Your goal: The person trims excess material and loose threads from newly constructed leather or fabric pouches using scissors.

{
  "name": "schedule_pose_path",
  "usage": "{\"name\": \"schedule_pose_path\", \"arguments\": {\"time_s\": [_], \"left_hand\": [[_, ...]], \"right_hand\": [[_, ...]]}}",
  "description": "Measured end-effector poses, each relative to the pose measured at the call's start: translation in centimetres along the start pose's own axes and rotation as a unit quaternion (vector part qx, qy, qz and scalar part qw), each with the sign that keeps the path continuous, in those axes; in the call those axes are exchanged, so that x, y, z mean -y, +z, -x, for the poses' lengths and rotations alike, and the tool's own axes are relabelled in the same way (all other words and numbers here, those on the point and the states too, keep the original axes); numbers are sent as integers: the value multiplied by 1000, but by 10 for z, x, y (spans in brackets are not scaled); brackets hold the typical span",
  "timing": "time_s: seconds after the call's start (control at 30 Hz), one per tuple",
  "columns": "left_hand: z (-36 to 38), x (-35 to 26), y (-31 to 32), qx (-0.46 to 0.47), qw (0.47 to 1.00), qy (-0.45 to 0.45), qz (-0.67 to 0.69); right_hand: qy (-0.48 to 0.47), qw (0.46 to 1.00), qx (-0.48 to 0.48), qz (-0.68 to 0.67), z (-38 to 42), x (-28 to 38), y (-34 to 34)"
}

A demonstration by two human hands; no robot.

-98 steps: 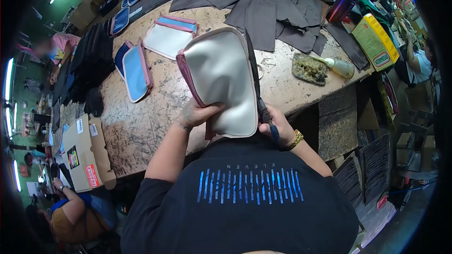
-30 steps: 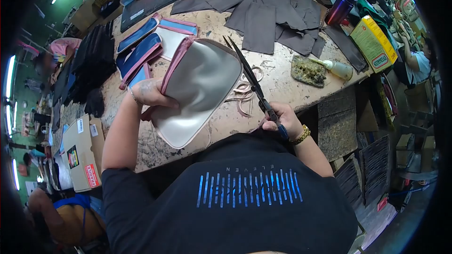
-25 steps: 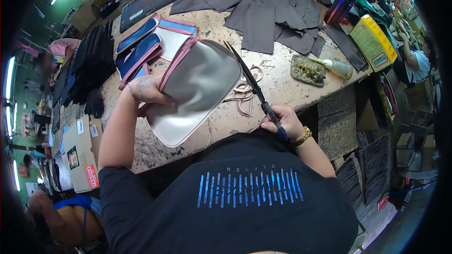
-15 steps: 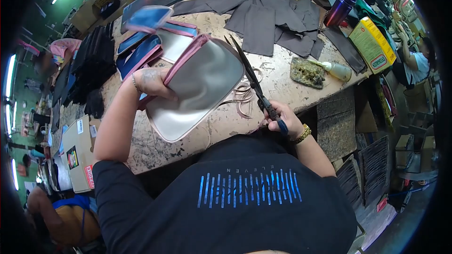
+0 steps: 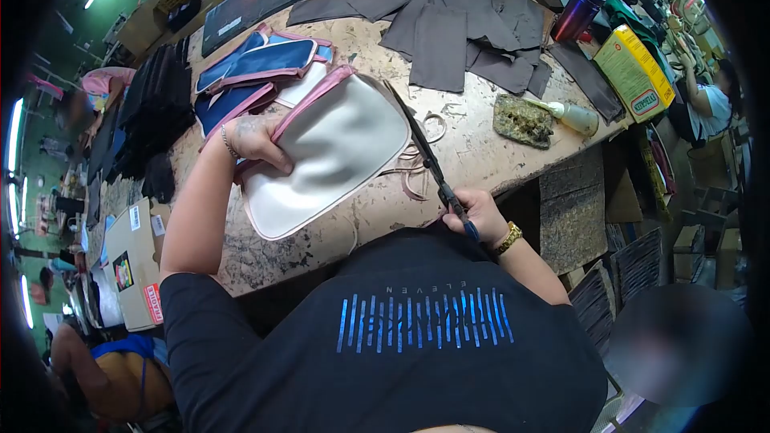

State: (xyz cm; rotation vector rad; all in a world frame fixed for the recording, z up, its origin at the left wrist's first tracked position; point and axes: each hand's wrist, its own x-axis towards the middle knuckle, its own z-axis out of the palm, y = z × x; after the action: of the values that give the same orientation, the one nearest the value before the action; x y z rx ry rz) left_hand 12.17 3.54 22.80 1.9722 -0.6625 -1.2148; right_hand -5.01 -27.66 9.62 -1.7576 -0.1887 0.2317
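My left hand [image 5: 261,143] is closed on a white pouch [image 5: 337,152] with a pink edge, its thumb pressed on the pouch's face. The pouch is tilted above the table, and its far right side meets the blades of the scissors [image 5: 430,159]. Those long dark scissors are in my right hand [image 5: 476,212], fingers wrapped round the handles, blades close together and pointing away from me. Just beyond my left hand lies a pile of blue pouches [image 5: 269,60] with pink trim. Thin pale trimmed strips [image 5: 413,170] curl on the table beside the blades.
Dark fabric pieces [image 5: 437,48] spread over the far side of the worktable [image 5: 321,261]. Right of them stand a purple bottle [image 5: 579,10], a glue-crusted block [image 5: 523,120], a small squeeze bottle [image 5: 577,118] and a yellow can [image 5: 634,72]. Stacked black material [image 5: 152,104] is at left.
A blue pouch that was blurred in mid-air now lies on the pile, and another person's hand has left the far edge. The scissor blades have come together. The white pouch has shifted slightly.
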Motion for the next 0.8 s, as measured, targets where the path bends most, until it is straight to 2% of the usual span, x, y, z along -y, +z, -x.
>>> {"name": "schedule_pose_path", "arguments": {"time_s": [0.07,0.17,0.23,0.3,0.33,0.4,0.43,0.5,0.53,0.6,0.63,0.67,0.7,0.77,0.8], "left_hand": [[4,13,1,-16,999,-13,34],[9,41,1,-27,992,-50,117],[16,58,7,-42,990,-55,122],[26,67,22,-96,947,11,305],[29,66,31,-140,941,49,303],[23,84,57,-257,913,67,311],[17,93,70,-320,894,64,306],[1,111,96,-362,850,77,375],[6,109,103,-377,842,76,380],[18,94,112,-451,749,144,463],[41,93,103,-502,737,157,425],[62,91,93,-577,686,222,382],[92,92,75,-580,642,229,445],[157,104,22,-726,526,180,404],[243,212,-39,-423,659,354,511]], "right_hand": [[24,1000,8,-15,5,0,4],[41,997,-40,-44,9,-1,3],[-2,997,-50,60,11,-9,-6],[-33,993,-68,90,4,-20,-14],[-20,987,-96,126,-2,-23,-18],[-4,973,-155,169,-14,-17,-18],[21,981,-165,100,-23,-37,-19],[63,976,-200,-59,-33,-22,-15],[57,972,-212,-79,-38,-21,-15],[45,962,-244,-113,-41,-20,-15],[45,963,-242,-109,-41,-18,-16],[55,960,-244,-129,-40,-16,-18],[65,956,-246,-150,-39,-15,-19],[71,958,-239,-140,-38,-16,-20],[77,960,-234,-133,-37,-17,-20]]}}
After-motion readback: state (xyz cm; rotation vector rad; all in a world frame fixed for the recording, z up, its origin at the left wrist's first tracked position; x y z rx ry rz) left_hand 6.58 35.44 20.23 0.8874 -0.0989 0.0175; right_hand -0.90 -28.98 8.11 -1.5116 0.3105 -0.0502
